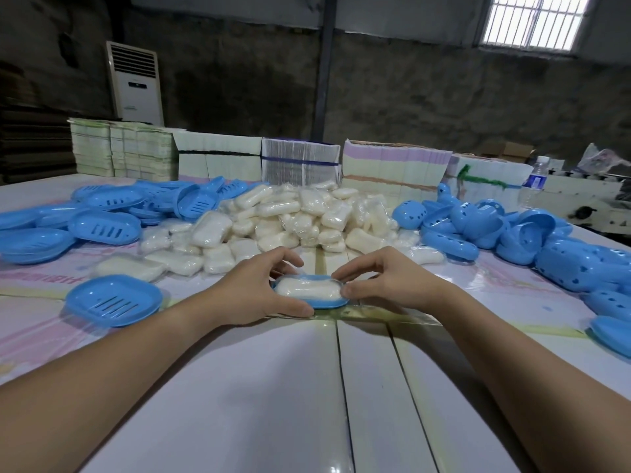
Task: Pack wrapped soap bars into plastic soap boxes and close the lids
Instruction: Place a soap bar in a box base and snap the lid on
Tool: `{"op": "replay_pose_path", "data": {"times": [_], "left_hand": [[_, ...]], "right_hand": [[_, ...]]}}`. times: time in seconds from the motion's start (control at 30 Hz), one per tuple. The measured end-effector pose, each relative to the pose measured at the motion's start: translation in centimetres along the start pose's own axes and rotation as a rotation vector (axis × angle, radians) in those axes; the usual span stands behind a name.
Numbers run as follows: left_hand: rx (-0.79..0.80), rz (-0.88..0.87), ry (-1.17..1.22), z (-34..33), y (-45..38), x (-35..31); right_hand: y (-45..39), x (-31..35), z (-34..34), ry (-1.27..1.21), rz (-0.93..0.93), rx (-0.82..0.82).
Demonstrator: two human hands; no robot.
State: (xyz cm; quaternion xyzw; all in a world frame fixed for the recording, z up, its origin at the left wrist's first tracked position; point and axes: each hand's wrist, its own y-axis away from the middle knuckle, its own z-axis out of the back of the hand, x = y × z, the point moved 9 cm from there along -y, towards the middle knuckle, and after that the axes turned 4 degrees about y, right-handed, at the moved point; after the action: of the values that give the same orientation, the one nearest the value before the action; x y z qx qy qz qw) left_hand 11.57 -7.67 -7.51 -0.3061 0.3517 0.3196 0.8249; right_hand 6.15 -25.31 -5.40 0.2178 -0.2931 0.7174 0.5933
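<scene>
A white wrapped soap bar (309,289) lies in an open blue soap box base (324,303) at the middle of the table. My left hand (254,288) grips the base at its left end, thumb along the front rim. My right hand (384,283) pinches the soap's wrapper at the right end with curled fingers. A separate blue slotted lid (114,299) lies on the table to the left of my left hand. Behind the hands sits a heap of wrapped soap bars (290,216).
Piles of blue lids (102,213) lie at the left and blue box parts (532,240) at the right. Bundled stacks of flat cartons (300,162) line the table's far edge. A water bottle (537,174) stands far right. The white table (273,387) stretches toward me.
</scene>
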Motion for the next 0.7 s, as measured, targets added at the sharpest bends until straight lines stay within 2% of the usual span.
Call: {"op": "replay_pose_path", "data": {"times": [0.2, 0.3, 0.4, 0.57, 0.63, 0.7], "left_hand": [[-0.025, -0.011, -0.028, 0.0, 0.1, -0.3], [-0.023, -0.011, -0.031, 0.0, 0.1, -0.3], [0.003, -0.037, -0.020, -0.6, 0.4, -0.8], [0.048, -0.116, -0.035, -2.0, 0.6, -1.9], [0.057, -0.123, -0.044, -2.2, 0.6, -2.1], [0.080, -0.129, -0.041, -2.2, 0.7, -2.2]], "right_hand": [[-0.5, 0.4, 0.0, 0.162, 0.052, -0.089], [-0.4, 0.1, 0.8, 0.068, 0.048, -0.163], [-0.3, -0.8, 2.9, -0.019, 0.027, -0.316], [1.3, -5.5, 8.0, 0.102, -0.203, -0.678], [1.9, -7.8, 9.3, 0.217, -0.337, -0.754], [2.4, -9.4, 10.6, 0.440, -0.494, -0.767]]}}
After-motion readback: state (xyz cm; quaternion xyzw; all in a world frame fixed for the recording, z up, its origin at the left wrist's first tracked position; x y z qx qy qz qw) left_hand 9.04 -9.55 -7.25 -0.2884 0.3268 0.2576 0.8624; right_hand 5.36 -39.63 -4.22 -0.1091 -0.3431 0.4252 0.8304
